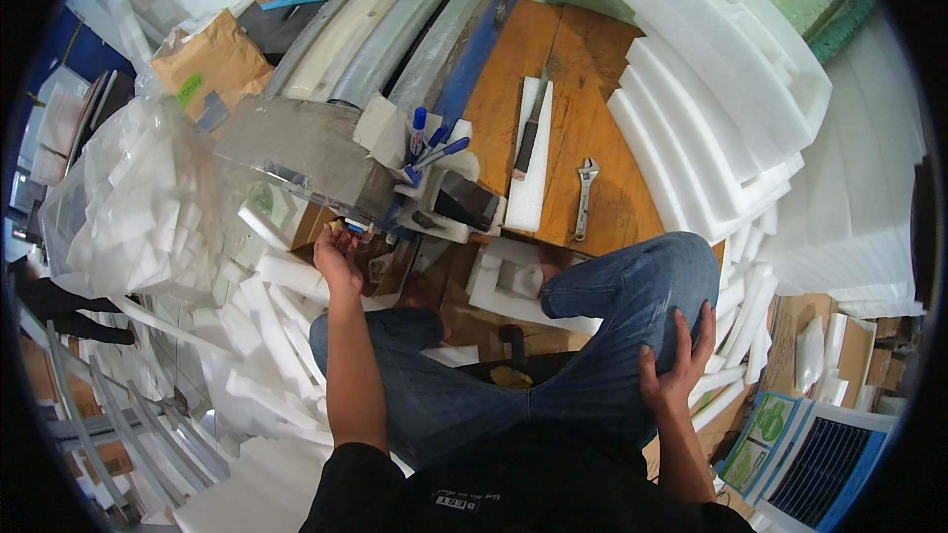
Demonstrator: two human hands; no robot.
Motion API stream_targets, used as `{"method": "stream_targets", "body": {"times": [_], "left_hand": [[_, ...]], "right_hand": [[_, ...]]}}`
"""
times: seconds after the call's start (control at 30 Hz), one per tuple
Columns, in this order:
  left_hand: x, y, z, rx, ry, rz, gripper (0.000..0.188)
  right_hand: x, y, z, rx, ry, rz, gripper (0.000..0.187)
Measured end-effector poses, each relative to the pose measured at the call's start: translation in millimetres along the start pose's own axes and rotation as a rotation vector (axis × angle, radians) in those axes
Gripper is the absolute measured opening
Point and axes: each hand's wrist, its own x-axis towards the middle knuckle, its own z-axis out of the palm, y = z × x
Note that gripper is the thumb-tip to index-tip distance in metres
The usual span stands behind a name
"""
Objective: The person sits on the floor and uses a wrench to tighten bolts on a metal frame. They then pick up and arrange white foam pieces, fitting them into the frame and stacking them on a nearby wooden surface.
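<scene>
Holds left hand [339,257] by machine [308,150] with curled fingers just beside blue piece [355,227]; cannot tell if gripping. Rests right hand [677,370] on leg [642,286] with fingers wide.

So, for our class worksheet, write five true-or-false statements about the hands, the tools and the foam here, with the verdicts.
1. The adjustable wrench lies on the wooden tabletop. True.
2. The right hand grips a marker. False: it rests on the right leg of the blue jeans.
3. The left hand is by the near end of the grey machine. True.
4. The long, thin tool lies directly on the wood. False: it rests on a white foam strip.
5. The curved white foam pieces are stacked on the left of the tabletop. False: they are stacked on its right.
</scene>
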Motion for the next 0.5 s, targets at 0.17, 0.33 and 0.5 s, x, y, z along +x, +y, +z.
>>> {"method": "stream_targets", "body": {"times": [0.17, 0.33, 0.5], "left_hand": [[3.0, -3.1, -4.4, -0.009, -0.023, 0.02, 0.029], [-1.1, -0.2, -0.6, -0.019, -0.021, 0.011, 0.026], [-3.3, 2.2, 0.4, -0.002, -0.021, 0.019, 0.026]], "right_hand": [[-0.2, -0.7, -0.9, -0.003, -0.026, 0.027, 0.071], [-0.3, -1.1, -1.7, -0.008, -0.02, 0.019, 0.071], [0.5, -1.2, -1.5, 0.005, -0.016, 0.014, 0.071]]}}
